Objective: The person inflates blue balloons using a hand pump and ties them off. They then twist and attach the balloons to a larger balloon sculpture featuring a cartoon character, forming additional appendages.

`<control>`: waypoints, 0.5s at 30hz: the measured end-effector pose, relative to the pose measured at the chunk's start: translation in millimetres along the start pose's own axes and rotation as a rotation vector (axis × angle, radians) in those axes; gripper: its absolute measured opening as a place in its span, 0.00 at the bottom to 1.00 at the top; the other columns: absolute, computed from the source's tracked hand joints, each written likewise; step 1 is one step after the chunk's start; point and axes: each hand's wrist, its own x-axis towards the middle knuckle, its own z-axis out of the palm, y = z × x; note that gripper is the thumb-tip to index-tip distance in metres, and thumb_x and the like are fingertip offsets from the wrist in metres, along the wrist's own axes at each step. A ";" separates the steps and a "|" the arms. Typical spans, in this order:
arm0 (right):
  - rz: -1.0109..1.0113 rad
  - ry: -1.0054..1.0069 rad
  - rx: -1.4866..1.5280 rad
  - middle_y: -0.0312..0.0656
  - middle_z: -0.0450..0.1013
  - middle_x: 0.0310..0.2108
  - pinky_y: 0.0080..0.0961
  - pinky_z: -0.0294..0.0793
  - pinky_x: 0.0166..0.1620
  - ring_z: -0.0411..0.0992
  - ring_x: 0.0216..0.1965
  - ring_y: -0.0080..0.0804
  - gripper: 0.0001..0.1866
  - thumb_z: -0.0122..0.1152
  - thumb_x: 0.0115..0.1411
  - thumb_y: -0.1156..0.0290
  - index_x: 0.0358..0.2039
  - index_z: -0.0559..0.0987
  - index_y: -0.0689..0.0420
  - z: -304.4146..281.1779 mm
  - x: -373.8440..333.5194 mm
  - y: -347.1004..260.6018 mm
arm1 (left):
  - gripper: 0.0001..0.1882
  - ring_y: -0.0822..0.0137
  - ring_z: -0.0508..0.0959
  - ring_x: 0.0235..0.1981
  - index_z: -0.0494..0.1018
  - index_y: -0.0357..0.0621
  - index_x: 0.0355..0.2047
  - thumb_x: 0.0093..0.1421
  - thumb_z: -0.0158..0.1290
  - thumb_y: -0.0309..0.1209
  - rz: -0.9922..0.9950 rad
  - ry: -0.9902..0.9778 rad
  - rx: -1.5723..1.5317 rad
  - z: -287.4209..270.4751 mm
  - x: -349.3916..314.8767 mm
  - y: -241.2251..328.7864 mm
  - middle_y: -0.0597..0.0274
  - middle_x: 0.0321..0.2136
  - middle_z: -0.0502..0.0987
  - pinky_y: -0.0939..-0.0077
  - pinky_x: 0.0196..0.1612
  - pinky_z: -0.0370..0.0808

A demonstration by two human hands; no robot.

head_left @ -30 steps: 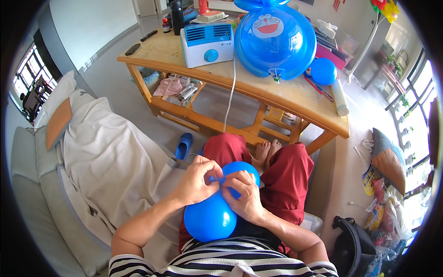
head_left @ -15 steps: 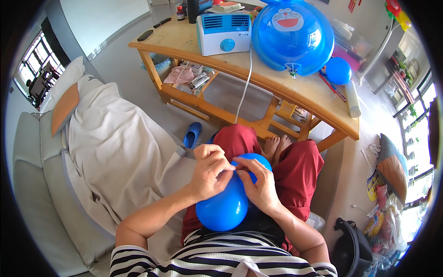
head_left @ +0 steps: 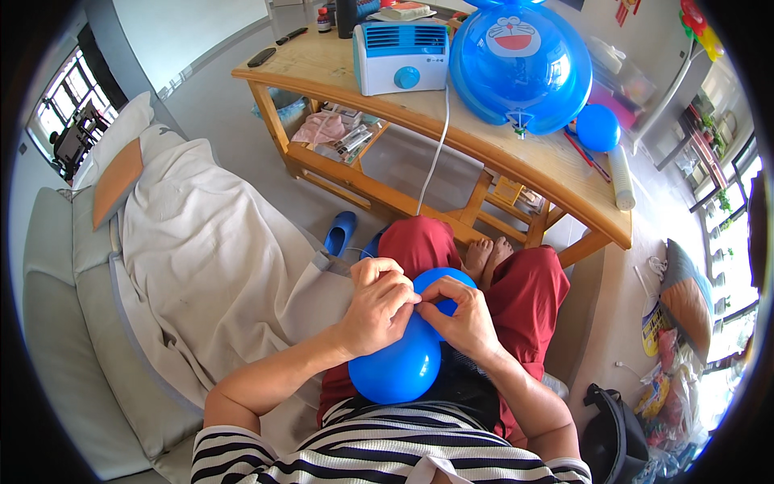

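Two inflated blue balloons rest in my lap, close together. The nearer balloon (head_left: 395,369) lies against my striped shirt, and the farther balloon (head_left: 448,279) sits between my knees. My left hand (head_left: 377,305) is closed in a pinch where the two balloons meet, thumb against index finger. Right beside it my right hand (head_left: 461,316) pinches at the same spot, its fingertips touching those of the left. The balloon necks between the fingertips are mostly hidden.
Ahead stands a wooden table (head_left: 322,81) with a blue-and-white fan unit (head_left: 401,60), a large blue cartoon-face balloon (head_left: 520,73), a small blue balloon (head_left: 597,127) and a white tube (head_left: 620,179). A covered sofa (head_left: 210,266) is at left. A black bag (head_left: 613,436) lies at right.
My right index finger, stretched over the farther balloon before, has bent in to a pinch against the thumb. My left hand keeps its pinch. The whole view has shifted slightly.
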 end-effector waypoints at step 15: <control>0.114 0.025 0.919 0.41 0.72 0.27 0.27 0.65 0.50 0.72 0.41 0.34 0.00 0.47 0.63 0.73 0.34 0.68 0.54 -11.2 -3.2 11.8 | 0.10 0.65 0.71 0.35 0.72 0.44 0.26 0.42 0.59 0.20 -0.247 -0.007 -0.135 -11.2 -2.7 4.3 0.66 0.24 0.75 0.72 0.44 0.62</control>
